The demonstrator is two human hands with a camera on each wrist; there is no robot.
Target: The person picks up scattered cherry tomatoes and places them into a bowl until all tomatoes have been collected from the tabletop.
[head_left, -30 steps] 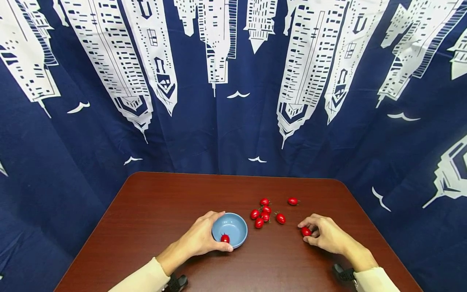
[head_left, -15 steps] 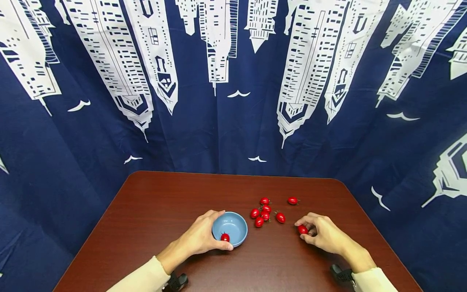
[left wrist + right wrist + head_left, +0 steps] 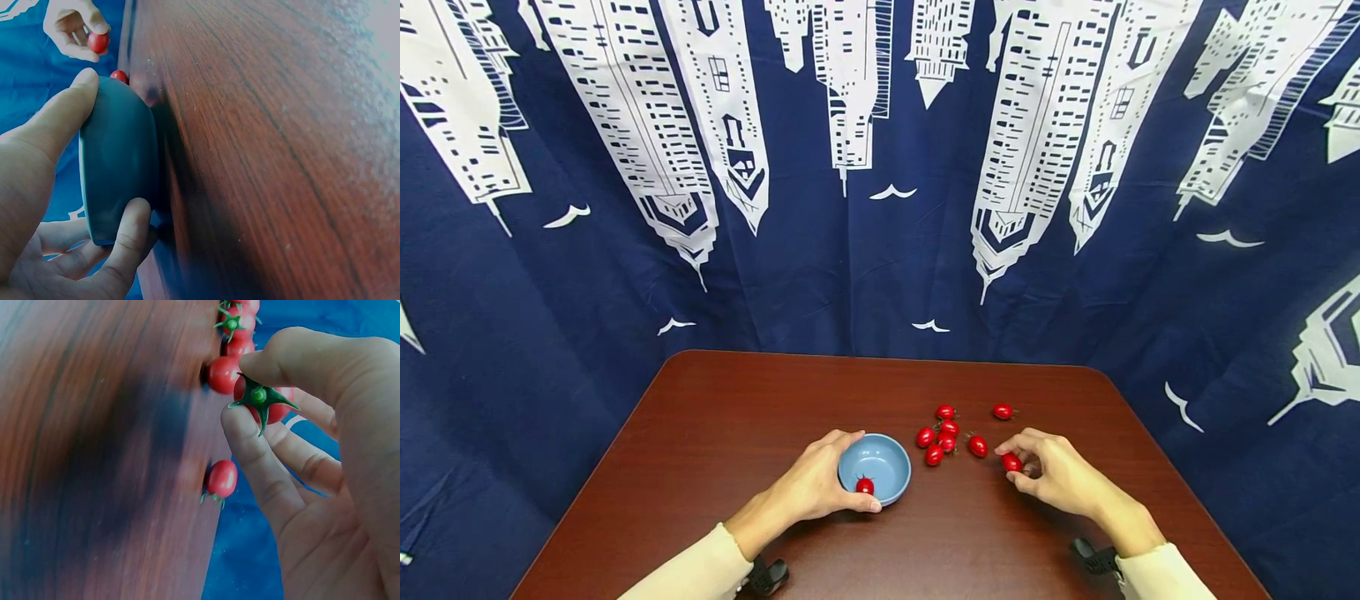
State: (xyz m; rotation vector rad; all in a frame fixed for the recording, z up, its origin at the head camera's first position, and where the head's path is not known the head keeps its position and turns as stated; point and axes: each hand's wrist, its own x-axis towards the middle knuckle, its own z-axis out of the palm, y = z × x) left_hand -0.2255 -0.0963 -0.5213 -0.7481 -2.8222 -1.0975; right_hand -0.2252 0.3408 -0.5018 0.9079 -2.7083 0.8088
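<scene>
My left hand [image 3: 820,482] grips a blue bowl [image 3: 887,471] by its rim, thumb on the near side and fingers round the far side. One cherry tomato [image 3: 865,486] lies inside the bowl. In the left wrist view the bowl's outer wall [image 3: 119,162] faces the camera. To the right, my right hand [image 3: 1060,475] pinches another cherry tomato [image 3: 1011,462] between thumb and fingers. The right wrist view shows its green star-shaped calyx [image 3: 259,395] towards the camera.
Several cherry tomatoes [image 3: 947,428] lie clustered between bowl and right hand. Single tomatoes rest nearby, one at the cluster's right [image 3: 977,446] and one farther back [image 3: 1003,412]. A dark blue curtain with white buildings [image 3: 805,275] hangs behind the brown table [image 3: 760,392].
My right hand has moved left and slightly away from me with the pinched cherry tomato, towards the cluster. My left hand and the bowl have stayed nearly where they were.
</scene>
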